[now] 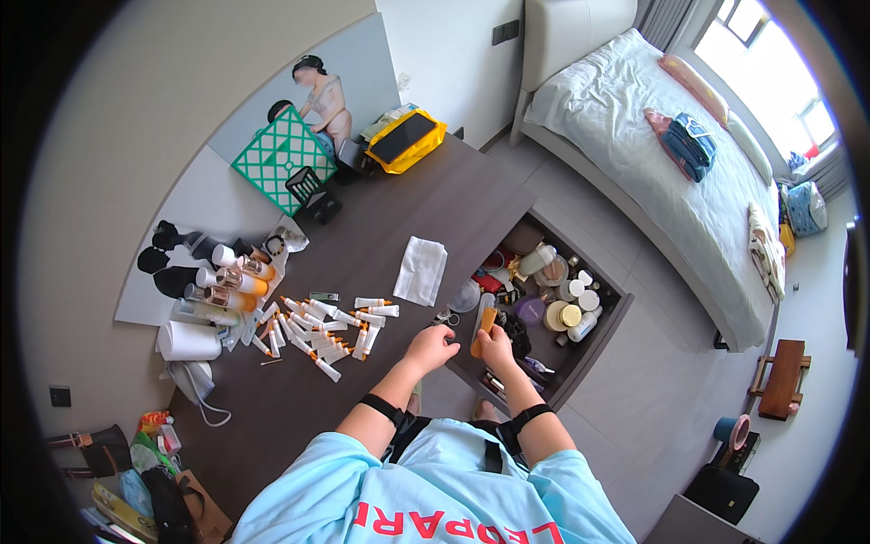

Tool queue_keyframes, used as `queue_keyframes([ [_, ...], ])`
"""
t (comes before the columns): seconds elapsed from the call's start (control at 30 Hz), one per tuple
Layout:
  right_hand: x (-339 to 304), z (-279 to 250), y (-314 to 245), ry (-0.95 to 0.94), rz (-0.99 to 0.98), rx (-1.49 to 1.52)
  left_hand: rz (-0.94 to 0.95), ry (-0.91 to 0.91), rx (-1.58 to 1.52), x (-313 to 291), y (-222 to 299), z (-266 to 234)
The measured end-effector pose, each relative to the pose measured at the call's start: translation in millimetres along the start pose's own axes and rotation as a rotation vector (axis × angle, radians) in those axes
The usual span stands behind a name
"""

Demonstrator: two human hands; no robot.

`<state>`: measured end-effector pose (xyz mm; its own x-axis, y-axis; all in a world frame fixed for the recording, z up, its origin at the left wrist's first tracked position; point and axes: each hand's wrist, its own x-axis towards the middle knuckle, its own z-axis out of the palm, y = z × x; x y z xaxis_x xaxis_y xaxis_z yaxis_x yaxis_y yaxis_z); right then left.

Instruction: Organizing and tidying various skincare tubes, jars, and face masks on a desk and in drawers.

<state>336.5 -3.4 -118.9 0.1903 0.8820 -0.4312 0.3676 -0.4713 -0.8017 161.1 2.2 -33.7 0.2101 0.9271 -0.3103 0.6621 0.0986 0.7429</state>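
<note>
My right hand [495,348] is closed on a flat, long orange-tan object [486,325], held upright over the open drawer [594,358]; its exact kind is not clear. My left hand [430,349] is by the table's front edge, its fingers curled in; whatever they may hold is hidden. Just beyond it lies a small silver thing with loops, like scissors [449,318]. The drawer holds several jars, including one with a cream lid [570,315], a purple round container [529,312], a white bottle [536,260] and a white tube [584,325].
Many small white tubes with orange caps [322,328] lie spread on the dark table [381,236]. Near them are a white cloth [420,271], pump bottles [237,281] and a white paper roll [189,341]. Farther back stand a green lattice panel [284,161] and a yellow package [406,141]. A bed [634,100] is beyond.
</note>
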Motion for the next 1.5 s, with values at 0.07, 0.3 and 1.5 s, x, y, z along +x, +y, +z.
queue_keyframes([
  [0.07,-1.5,-5.9,7.6,-0.086,-0.038,-0.072,-0.002,0.002,-0.023,1.1,0.0,3.2],
  [0.3,5.6,8.1,13.4,-0.344,0.316,-0.099,-0.003,0.079,-0.076,-0.5,-6.2,0.3],
  [1.5,5.2,36.4,-24.7,-0.184,0.017,-0.509,0.028,0.086,-0.125,-14.1,-17.3,-27.1],
])
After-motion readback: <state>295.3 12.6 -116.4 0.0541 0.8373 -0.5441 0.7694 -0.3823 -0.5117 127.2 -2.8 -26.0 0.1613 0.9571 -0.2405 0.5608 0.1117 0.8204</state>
